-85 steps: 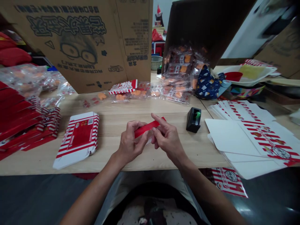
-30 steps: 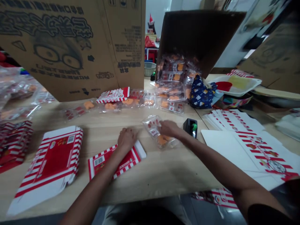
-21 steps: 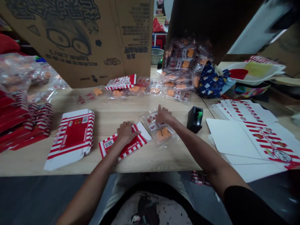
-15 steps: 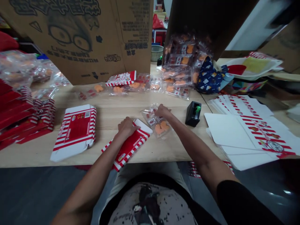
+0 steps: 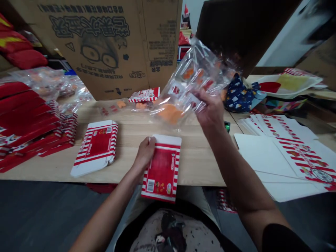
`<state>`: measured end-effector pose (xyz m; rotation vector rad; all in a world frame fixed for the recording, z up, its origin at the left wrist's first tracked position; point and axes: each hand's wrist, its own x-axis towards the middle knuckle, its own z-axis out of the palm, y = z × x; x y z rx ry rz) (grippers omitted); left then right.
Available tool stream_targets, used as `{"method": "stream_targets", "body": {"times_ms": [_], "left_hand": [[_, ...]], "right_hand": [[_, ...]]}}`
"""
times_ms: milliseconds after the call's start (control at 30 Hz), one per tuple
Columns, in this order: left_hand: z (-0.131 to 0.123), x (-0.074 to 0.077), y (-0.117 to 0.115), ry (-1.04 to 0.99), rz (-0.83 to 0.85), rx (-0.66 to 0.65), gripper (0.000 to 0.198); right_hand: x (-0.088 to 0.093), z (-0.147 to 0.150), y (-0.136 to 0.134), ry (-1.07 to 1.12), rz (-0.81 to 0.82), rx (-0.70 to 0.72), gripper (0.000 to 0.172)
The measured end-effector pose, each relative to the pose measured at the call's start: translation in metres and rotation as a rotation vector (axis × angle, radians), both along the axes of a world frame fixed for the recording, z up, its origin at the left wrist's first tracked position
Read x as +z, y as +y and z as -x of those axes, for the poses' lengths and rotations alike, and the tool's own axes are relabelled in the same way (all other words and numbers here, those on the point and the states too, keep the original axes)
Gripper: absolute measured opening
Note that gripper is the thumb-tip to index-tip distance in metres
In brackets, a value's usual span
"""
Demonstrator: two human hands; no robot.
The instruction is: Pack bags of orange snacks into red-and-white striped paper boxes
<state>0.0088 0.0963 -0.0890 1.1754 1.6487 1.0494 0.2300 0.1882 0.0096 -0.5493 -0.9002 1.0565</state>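
My left hand [image 5: 146, 151] grips the left edge of a red and white striped box [image 5: 162, 166], which lies over the table's front edge with a white flap at its far end. Raised above the table, my right hand [image 5: 211, 108] is closed on a clear plastic packet [image 5: 172, 91] holding an orange piece and small printed sachets. Another striped box [image 5: 98, 142] with a white flap lies on the table to the left of my left hand.
Stacked red boxes [image 5: 28, 122] stand at the far left. Flat striped cartons [image 5: 288, 157] lie at the right. Behind are a large cardboard box [image 5: 105, 52], a blue patterned cloth bundle [image 5: 240, 92] and a tape dispenser [image 5: 227, 126], partly hidden by my right arm.
My right hand has lifted the clear packet off the table, up and to the right. The box in my left hand has turned to point more straight away from me. The view has shifted slightly.
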Motion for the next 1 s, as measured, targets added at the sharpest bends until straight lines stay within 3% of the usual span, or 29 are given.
{"method": "stream_targets", "body": {"times_ms": [133, 267, 400, 600, 700, 900, 1000], "left_hand": [[-0.004, 0.008, -0.029, -0.078, -0.043, -0.055, 0.032], [0.003, 0.008, -0.045, -0.215, 0.036, 0.016, 0.028], [0.003, 0.012, -0.05, -0.328, 0.074, 0.007, 0.031], [0.0, 0.013, -0.057, -0.488, 0.041, 0.071, 0.028], [-0.003, 0.009, -0.064, -0.4, -0.067, 0.114, 0.04], [0.0, 0.002, -0.076, -0.087, -0.287, 0.144, 0.021], [0.007, 0.0, -0.078, 0.043, -0.309, 0.104, 0.017]], "right_hand": [[-0.025, 0.033, -0.025, 0.068, 0.079, 0.075, 0.026], [-0.046, 0.032, -0.044, 0.025, 0.146, 0.133, 0.025], [-0.042, 0.026, -0.051, -0.029, 0.128, 0.167, 0.026], [-0.031, 0.012, -0.036, -0.267, 0.314, 0.291, 0.032], [-0.025, 0.006, -0.027, -0.361, 0.326, 0.335, 0.034], [-0.016, 0.003, -0.025, -0.525, 0.32, 0.517, 0.037], [-0.012, 0.002, -0.03, -0.547, 0.233, 0.591, 0.041]]}}
